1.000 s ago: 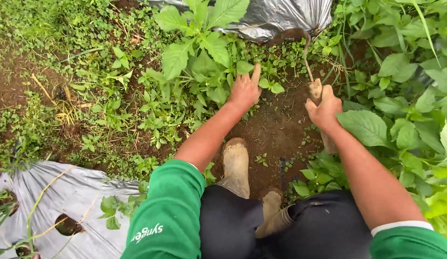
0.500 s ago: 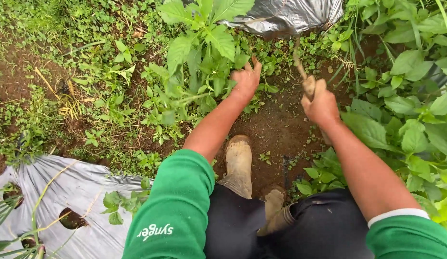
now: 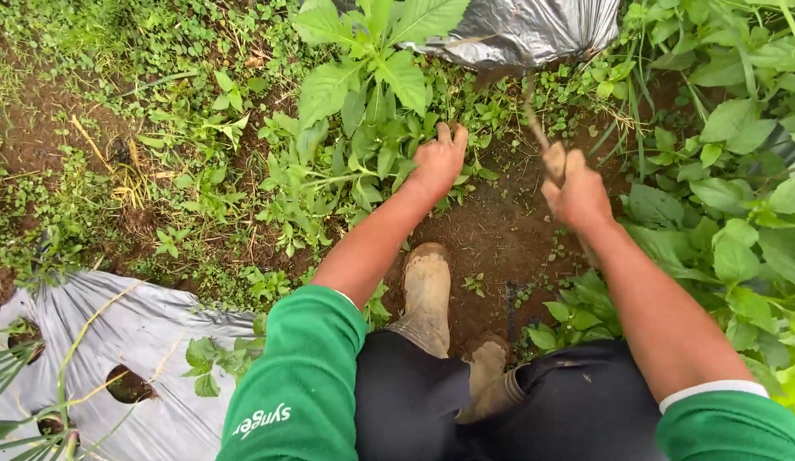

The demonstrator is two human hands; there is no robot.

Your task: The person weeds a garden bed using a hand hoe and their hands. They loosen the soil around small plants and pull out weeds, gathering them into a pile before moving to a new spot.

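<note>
2 hands at frame centre, apart. Left hand [image 3: 438, 162] pressed into leafy weeds [image 3: 363, 162], fingers curled around stems, centre-top. Right hand [image 3: 577, 198] fisted around wooden handle of hand tool [image 3: 553, 159], its thin curved metal end blurred toward silver plastic mulch [image 3: 526, 30] at top. 2 muddy boots [image 3: 425, 290] on bare soil [image 3: 491, 230] below centre. More mulch lower left.
</note>
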